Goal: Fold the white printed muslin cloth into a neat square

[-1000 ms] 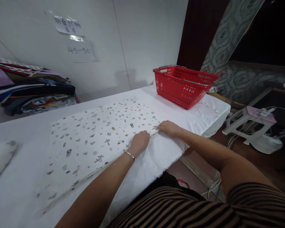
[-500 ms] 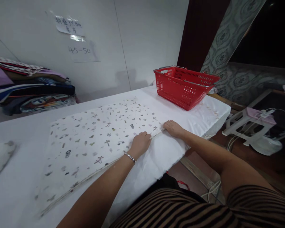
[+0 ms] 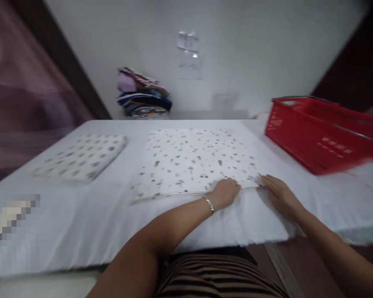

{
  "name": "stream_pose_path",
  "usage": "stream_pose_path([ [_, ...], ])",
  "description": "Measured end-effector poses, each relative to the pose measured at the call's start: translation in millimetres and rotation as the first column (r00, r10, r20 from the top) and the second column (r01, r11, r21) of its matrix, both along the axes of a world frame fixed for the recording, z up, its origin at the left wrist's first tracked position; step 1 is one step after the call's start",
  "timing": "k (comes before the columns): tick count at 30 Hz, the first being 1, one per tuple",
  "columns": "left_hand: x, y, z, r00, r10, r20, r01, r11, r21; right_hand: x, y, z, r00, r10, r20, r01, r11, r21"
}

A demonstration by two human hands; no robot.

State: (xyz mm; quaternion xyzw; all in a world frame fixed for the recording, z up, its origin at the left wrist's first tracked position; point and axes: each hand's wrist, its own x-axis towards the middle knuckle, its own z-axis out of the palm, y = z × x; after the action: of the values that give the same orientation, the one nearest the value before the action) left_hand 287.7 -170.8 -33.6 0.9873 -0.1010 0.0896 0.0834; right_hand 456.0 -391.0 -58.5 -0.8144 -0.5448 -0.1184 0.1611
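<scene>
A white cloth with small printed motifs (image 3: 192, 157) lies folded flat, its near edge running across the middle of the view. My left hand (image 3: 225, 193), with a silver bracelet at the wrist, has its fingers curled closed on the near edge, right of the middle. At the near right corner is my right hand (image 3: 278, 191), its fingers stretched out and touching the cloth. Motion blur softens both hands.
A white-covered table (image 3: 96, 223) bears a folded patterned cloth (image 3: 83, 157) at left and a red basket (image 3: 323, 136) at right. Folded fabrics (image 3: 144, 95) are stacked by the back wall. A pixelated patch (image 3: 9, 219) covers something at lower left.
The view has swung left, bringing the whole second folded cloth and a pink curtain into view. My right hand's fingers have straightened at the corner; my left hand stays on the edge.
</scene>
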Motion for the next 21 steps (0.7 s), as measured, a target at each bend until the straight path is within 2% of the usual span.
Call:
stream_pose_path([
  [2,-3,1,-2.3,1.0,-0.017,0.015,0.017,1.0,-0.002,6,-2,-11.9,1.0,0.011,0.004,-0.011,0.997,-0.074],
  [4,-10,5,-5.5,0.999,-0.042,0.008,0.042,0.999,-0.01,15,-5,-25.5,1.0,0.019,0.009,-0.018,0.996,-0.086],
  [8,-42,22,-11.0,0.999,-0.028,0.022,0.028,0.999,-0.016,29,-11,-40.0,0.996,0.081,0.041,-0.079,0.995,-0.061],
  [12,-94,48,-6.0,0.994,0.089,0.056,-0.088,0.996,-0.011,21,3,-30.3,0.991,0.1,0.094,-0.099,0.995,-0.012],
  [16,-153,76,12.1,0.958,0.279,0.064,-0.272,0.957,-0.096,-13,49,-10.8,0.952,0.301,0.057,-0.302,0.953,0.011],
  [18,-185,90,20.4,0.897,0.441,0.037,-0.431,0.889,-0.154,-38,80,-0.2,0.912,0.411,0.01,-0.411,0.911,0.025],
  [19,-201,98,23.1,0.836,0.547,0.03,-0.534,0.826,-0.181,-52,96,5.4,0.888,0.46,-0.005,-0.459,0.888,0.033],
  [21,-232,111,24.9,0.645,0.764,0.027,-0.741,0.633,-0.223,-82,130,17.6,0.826,0.563,-0.032,-0.562,0.826,0.031],
])
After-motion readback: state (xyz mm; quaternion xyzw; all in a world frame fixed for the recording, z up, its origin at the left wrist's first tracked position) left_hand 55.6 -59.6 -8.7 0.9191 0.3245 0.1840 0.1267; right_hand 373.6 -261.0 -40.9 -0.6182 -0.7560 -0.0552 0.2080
